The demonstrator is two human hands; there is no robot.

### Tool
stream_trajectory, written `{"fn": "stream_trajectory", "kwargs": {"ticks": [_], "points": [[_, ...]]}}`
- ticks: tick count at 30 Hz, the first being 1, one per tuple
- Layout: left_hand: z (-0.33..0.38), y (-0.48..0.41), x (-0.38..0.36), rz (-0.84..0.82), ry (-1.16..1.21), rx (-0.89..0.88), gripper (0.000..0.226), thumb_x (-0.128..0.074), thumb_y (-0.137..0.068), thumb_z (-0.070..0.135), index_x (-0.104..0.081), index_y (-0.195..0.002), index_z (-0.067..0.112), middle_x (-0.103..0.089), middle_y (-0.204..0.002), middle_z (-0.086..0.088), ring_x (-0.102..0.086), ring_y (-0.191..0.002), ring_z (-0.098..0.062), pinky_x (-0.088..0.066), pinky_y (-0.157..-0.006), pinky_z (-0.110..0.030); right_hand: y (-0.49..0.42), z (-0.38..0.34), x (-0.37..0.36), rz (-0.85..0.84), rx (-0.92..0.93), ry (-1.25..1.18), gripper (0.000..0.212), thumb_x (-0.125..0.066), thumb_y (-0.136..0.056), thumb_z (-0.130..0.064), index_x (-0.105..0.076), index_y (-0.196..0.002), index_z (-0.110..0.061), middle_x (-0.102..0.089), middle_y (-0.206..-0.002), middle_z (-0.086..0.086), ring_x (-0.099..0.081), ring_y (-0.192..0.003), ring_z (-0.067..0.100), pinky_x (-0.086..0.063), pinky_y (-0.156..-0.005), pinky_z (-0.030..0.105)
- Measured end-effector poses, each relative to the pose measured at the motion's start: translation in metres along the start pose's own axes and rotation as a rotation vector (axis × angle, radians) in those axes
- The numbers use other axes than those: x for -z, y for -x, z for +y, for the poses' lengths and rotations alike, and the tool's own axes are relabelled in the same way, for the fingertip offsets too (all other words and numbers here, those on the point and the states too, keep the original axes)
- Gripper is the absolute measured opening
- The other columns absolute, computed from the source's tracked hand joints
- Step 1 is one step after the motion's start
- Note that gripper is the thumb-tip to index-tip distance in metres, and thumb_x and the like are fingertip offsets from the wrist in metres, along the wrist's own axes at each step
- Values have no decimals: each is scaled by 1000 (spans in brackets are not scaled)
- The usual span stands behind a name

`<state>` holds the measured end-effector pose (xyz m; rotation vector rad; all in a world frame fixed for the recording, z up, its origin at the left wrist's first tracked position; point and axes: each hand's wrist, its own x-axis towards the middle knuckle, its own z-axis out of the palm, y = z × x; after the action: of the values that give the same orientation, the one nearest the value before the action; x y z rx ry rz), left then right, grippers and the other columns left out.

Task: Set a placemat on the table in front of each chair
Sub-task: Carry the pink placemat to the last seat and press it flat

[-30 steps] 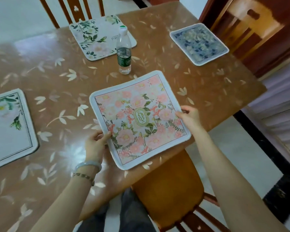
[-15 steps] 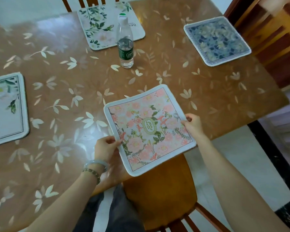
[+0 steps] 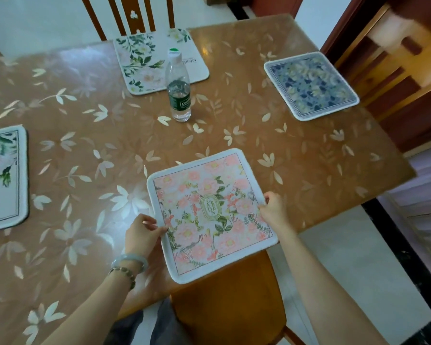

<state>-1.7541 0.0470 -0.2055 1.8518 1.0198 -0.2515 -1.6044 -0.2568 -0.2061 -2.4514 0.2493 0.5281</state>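
A pink floral placemat lies at the near edge of the brown leaf-patterned table, its near corner hanging over the edge above a wooden chair seat. My left hand pinches its left edge and my right hand pinches its right edge. A white and green floral placemat lies at the far side before a chair back. A blue floral placemat lies at the right side. Another white floral placemat sits at the left edge of view.
A clear plastic water bottle with a green cap stands near the table's middle, touching the far placemat's corner. A wooden chair stands at the right beyond the blue mat. Pale floor shows past the table's right corner.
The pink placemat has slid toward me, from well on the table to overhanging the near edge. Both hands keep hold of its sides.
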Motion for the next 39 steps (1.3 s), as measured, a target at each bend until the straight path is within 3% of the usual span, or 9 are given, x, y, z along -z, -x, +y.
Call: {"fn": "stream_trajectory", "kwargs": {"ticks": [3,8,10,13,17,25,28,32,39], "points": [[10,-5,4,68,-110,-127,41,-76,-80,33,-51,-107,14,-64,-98,-5,-65,-89,-25,-55,-77,-45,-8,-16,-3,33,36,217,74,-69,-77,-17,-31,-141,-19,-25,-150,9,-24,-137,33,-26,-111,54],[46,-43,1,72,-524,-534,64,-56,-95,36,-35,-147,6,-30,-155,-17,-25,-143,-35,-20,-116,-48,-28,-92,-33,-45,467,375,54,-43,-94,-27,-29,-146,-30,-1,-161,8,6,-147,28,5,-114,53],[61,-61,-13,6,-757,-599,72,-41,-99,50,-15,-156,14,-6,-164,-10,-2,-151,-29,-1,-120,-46,-31,-120,-60,-135,611,484,55,-31,-96,-31,-19,-149,-33,3,-161,7,9,-147,28,7,-114,55],[69,-82,-37,-61,-972,-622,74,-18,-98,60,2,-156,19,7,-165,-5,9,-151,-26,6,-119,-52,-36,-134,-91,-189,709,657,52,-18,-100,-41,-8,-150,-36,2,-162,4,9,-148,26,3,-114,60],[62,-92,-49,-96,-1059,-591,89,12,-82,65,7,-156,16,10,-164,-6,10,-151,-28,6,-116,-58,-38,-117,-111,-143,697,713,51,-11,-100,-48,-1,-149,-40,7,-162,-2,12,-147,21,8,-111,64],[66,-90,-30,-128,-916,-529,76,-24,-96,63,6,-156,28,11,-165,-4,13,-151,-25,12,-118,-51,-55,-105,-91,-97,598,655,56,-16,-99,-51,-5,-151,-35,0,-162,2,5,-148,23,9,-114,52],[49,-88,-11,-103,-932,-470,81,-19,-93,69,9,-156,27,12,-164,-7,12,-151,-25,11,-118,-51,-75,-79,-58,-65,505,642,57,-18,-100,-48,-4,-152,-29,3,-161,8,7,-148,25,8,-116,43],[33,-83,-8,-63,-1039,-495,91,11,-77,74,14,-154,26,16,-163,-8,12,-150,-27,9,-117,-50,-85,-70,-47,-114,469,624,58,-18,-99,-46,3,-151,-30,12,-161,6,15,-147,20,11,-116,42],[17,-65,-18,-42,-1011,-511,81,-7,-91,69,9,-156,23,12,-163,-11,12,-150,-31,14,-116,-50,-62,-56,-43,-164,410,649,63,-14,-96,-60,11,-149,-35,22,-158,5,24,-144,25,16,-113,47]]}}
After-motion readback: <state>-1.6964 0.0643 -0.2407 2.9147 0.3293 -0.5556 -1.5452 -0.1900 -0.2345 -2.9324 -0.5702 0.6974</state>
